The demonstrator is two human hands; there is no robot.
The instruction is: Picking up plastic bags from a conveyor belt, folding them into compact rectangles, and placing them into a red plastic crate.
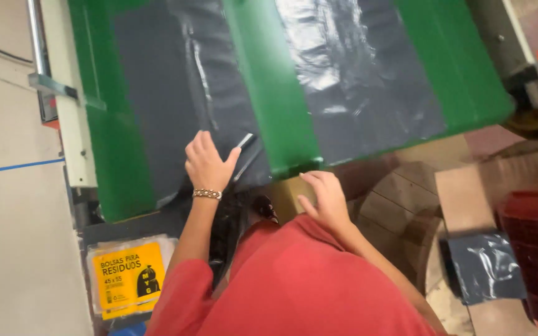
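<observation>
**Left hand on the near sheet**

Plainly, the left hand lies flat, gripping nothing, on the grey plastic sheet at the green table's near edge; the sheet runs lengthwise away. The right hand (fingers loosely curled, empty) rests below the edge, farther off.

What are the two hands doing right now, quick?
Left hand: open, fingers flat on the grey plastic sheet, holding nothing.
Right hand: open, resting at the edge of the green table, holding nothing.

head view, steep downward, close over hands
</observation>
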